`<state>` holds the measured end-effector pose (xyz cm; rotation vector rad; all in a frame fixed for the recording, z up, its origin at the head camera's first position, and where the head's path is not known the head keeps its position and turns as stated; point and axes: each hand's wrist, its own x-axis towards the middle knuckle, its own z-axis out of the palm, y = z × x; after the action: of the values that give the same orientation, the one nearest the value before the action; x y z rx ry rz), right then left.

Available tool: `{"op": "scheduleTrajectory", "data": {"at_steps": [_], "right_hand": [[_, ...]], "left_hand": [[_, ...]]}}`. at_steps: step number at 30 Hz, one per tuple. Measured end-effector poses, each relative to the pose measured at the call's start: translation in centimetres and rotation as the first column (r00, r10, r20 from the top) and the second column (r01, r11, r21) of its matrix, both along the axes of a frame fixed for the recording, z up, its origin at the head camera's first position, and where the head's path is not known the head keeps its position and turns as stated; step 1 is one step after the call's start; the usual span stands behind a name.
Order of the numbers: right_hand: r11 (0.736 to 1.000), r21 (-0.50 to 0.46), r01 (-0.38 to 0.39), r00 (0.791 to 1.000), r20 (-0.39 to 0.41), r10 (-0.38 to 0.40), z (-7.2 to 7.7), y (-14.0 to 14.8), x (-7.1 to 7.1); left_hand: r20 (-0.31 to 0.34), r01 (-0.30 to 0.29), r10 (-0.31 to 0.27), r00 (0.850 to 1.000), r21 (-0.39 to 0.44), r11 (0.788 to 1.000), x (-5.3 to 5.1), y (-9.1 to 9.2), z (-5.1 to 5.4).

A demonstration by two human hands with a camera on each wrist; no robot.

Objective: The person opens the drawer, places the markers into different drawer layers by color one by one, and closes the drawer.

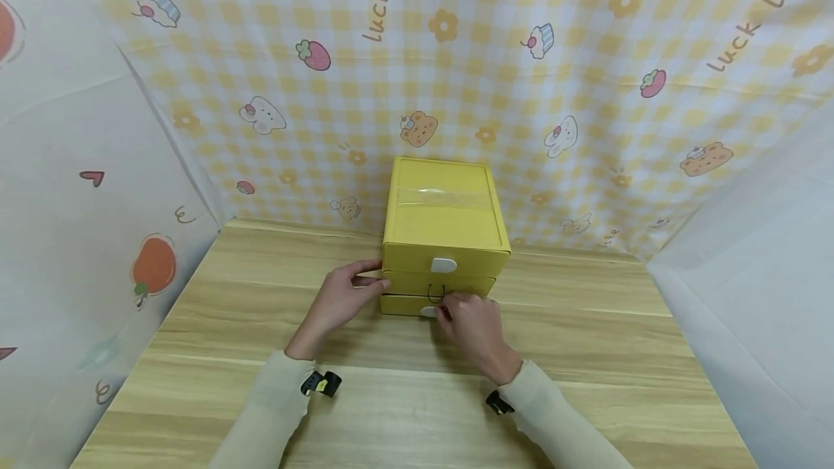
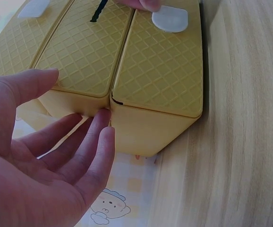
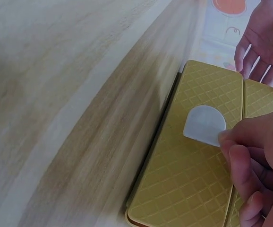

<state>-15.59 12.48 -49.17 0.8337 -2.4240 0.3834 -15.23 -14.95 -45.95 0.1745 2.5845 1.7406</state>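
Note:
A yellow mini drawer cabinet [image 1: 446,219] with three stacked drawers stands on the table. My left hand [image 1: 339,297] is at its left side, with the thumb by the middle drawer's front edge and the extended fingers [image 2: 91,142] along the side. Low at the front, my right hand [image 1: 472,324] has its fingers curled and pinches the edge of the bottom drawer's white pull tab [image 3: 205,124]. A black cord loop [image 2: 98,12] hangs on the middle drawer's front. Another white tab [image 1: 444,265] marks the top drawer. All three drawer fronts sit against the cabinet.
The wood-grain table [image 1: 404,418] runs around the cabinet. Behind hangs a yellow checked cloth [image 1: 365,93] with cartoon prints, and white cloth [image 1: 85,252] covers the left side. Clear tape [image 1: 446,197] crosses the cabinet top. Both wrists carry black straps [image 1: 321,383].

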Motion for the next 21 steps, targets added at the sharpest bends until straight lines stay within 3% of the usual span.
{"op": "scheduleTrajectory", "data": {"at_steps": [11, 21], "right_hand": [[0.999, 0.023, 0.024, 0.999, -0.045, -0.023, -0.24, -0.03, 0.05], [1.0, -0.012, -0.001, 1.0, -0.006, 0.001, 0.25, 0.67, 0.13]], "left_hand": [[0.006, -0.006, 0.006, 1.0, 0.004, 1.0, -0.02, 0.18, -0.09], [0.0, -0.002, 0.002, 1.0, -0.015, 1.0, 0.11, 0.08, -0.02]]}}
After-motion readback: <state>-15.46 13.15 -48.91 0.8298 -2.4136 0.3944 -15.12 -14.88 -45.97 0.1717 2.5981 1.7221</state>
